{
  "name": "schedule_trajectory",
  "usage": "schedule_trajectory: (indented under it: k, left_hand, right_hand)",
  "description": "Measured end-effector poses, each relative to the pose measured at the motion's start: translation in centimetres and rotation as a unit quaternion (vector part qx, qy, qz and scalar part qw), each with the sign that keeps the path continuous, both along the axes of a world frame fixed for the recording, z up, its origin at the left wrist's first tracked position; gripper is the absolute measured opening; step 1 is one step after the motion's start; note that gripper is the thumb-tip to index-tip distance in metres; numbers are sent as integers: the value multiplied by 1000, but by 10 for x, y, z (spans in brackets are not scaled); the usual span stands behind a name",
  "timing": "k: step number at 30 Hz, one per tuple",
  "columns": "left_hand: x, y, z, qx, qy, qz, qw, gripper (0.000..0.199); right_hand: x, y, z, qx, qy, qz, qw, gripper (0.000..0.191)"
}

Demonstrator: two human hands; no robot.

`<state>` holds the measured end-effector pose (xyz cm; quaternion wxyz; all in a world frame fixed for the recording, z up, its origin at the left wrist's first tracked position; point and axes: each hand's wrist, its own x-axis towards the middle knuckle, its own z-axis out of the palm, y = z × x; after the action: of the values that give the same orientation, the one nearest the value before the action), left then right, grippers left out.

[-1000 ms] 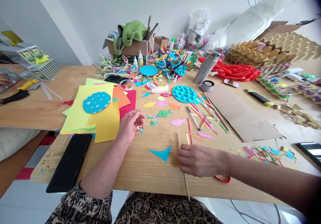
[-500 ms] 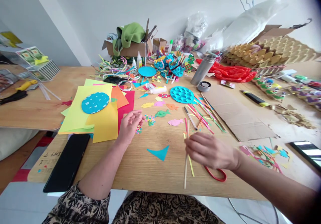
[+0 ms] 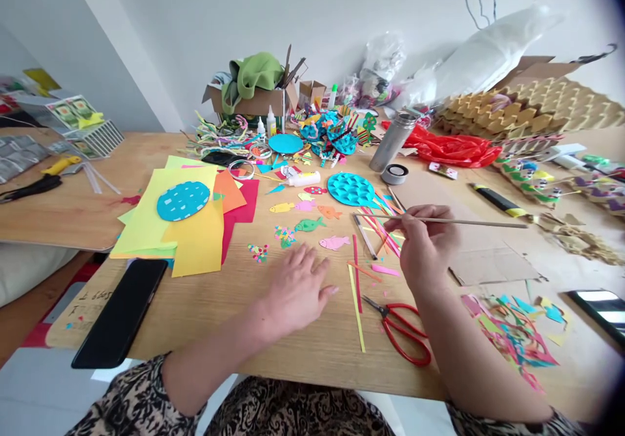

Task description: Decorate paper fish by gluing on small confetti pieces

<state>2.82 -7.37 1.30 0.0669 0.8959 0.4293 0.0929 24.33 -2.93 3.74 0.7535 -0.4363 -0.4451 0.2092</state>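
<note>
My right hand (image 3: pixel 424 244) is raised over the table's right side, its fingers closed round a thin wooden stick (image 3: pixel 483 222) held nearly level. My left hand (image 3: pixel 295 293) lies palm down and low over the table, fingers stretched; what is under the palm is hidden. Just beyond its fingertips are a pink paper fish (image 3: pixel 334 243), a green paper fish (image 3: pixel 310 225) and a small heap of confetti dots (image 3: pixel 284 235). Red-handled scissors (image 3: pixel 403 332) lie below my right hand, beside a yellow paper strip (image 3: pixel 357 312) and a red paper strip (image 3: pixel 357 273).
Coloured paper sheets (image 3: pixel 141 228) with a blue speckled disc (image 3: pixel 183 201) lie left, near a black phone (image 3: pixel 121 312). A scalloped blue disc (image 3: pixel 350 189), a metal flask (image 3: pixel 393 142) and a cardboard sheet (image 3: pixel 493 263) are further back. Paper scraps (image 3: pixel 517 332) lie right.
My right hand has lifted and turned the stick from upright to nearly level. My left hand has moved right and toward me, flattening out. The blue paper scrap is out of sight.
</note>
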Motion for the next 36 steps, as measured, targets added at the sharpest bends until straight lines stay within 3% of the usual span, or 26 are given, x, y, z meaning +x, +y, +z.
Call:
schedule_trajectory:
  k: [5, 9, 15, 23, 29, 36]
  left_hand:
    - [31, -3, -11, 28, 26, 66, 997, 54]
    - [41, -1, -21, 36, 27, 82, 996, 54]
    - [44, 2, -28, 52, 17, 98, 994, 53]
    - [43, 3, -30, 58, 15, 107, 992, 50]
    - [43, 6, -34, 57, 4, 104, 993, 50]
    - [42, 7, -34, 55, -6, 97, 994, 48]
  right_hand:
    - [11, 6, -23, -69, 91, 26, 993, 13]
    - [11, 7, -32, -133, 18, 42, 990, 14]
    - [9, 9, -28, -142, -66, 55, 986, 32]
    - [0, 23, -24, -177, -143, 123, 966, 32]
    - [-8, 21, -40, -157, -264, 88, 948, 25]
    - [-11, 14, -41, -98, -409, 57, 905, 17]
